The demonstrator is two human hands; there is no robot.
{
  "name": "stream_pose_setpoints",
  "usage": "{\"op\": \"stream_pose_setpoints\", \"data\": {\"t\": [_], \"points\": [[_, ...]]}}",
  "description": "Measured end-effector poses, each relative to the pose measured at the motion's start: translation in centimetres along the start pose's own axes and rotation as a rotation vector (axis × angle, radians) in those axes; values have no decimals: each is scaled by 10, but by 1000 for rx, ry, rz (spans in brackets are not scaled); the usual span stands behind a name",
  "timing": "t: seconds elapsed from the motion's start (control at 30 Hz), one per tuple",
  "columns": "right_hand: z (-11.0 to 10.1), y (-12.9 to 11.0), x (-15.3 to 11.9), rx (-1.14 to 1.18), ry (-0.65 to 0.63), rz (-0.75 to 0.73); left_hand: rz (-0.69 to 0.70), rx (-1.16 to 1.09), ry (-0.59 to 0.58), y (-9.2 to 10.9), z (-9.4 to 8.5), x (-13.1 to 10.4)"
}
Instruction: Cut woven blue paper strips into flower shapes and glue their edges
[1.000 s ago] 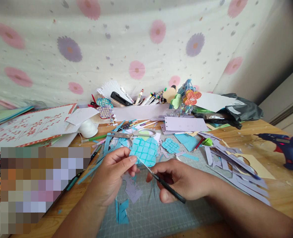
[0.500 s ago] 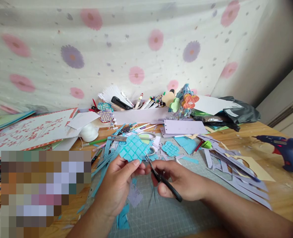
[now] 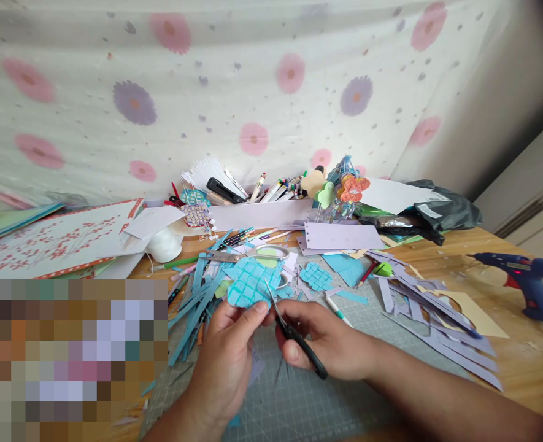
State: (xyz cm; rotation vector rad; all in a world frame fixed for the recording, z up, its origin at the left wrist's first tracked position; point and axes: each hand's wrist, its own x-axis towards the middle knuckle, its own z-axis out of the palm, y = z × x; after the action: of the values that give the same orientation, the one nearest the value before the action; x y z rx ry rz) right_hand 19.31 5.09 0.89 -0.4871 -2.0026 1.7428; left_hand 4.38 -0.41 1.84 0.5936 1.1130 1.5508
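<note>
Between the thumb and fingers of my left hand [image 3: 229, 344] is a blue woven-paper cutout [image 3: 251, 283] with a scalloped edge and a teal grid. My right hand [image 3: 319, 337] grips black-handled scissors [image 3: 294, 331], their blades pointing up and left at the cutout's right edge. Whether the blades are closed on the paper I cannot tell. A second blue woven cutout [image 3: 316, 276] lies beyond my right hand. Another pair of scissors [image 3: 271, 252] with pale handles rests behind the held piece, partly covered by it.
Blue paper strips [image 3: 202, 294] pile up left of my hands, lilac strips [image 3: 437, 331] to the right. A blue glue gun [image 3: 524, 279] stands at the far right. A white thread spool [image 3: 164, 245] and a marker [image 3: 338, 309] lie on the table and cutting mat [image 3: 335, 399].
The blue cutout has shifted slightly right and down and turned a little in my left hand. The scissors and my right hand have moved slightly left.
</note>
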Motion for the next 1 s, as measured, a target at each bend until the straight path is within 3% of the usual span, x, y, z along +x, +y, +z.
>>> {"op": "stream_pose_setpoints", "data": {"t": [0.47,0.73,0.9,1.0], "points": [[5,-1,3,118,71,-97,2,-68,32,-6,1,-3],[6,2,2,48,79,-105,22,-61,23,-4,1,-1],[0,0,-2,-135,52,-52,98,-26,-3,3,-1,6],[-5,-1,-2,-115,57,-40,144,-60,9,5,-2,9]]}}
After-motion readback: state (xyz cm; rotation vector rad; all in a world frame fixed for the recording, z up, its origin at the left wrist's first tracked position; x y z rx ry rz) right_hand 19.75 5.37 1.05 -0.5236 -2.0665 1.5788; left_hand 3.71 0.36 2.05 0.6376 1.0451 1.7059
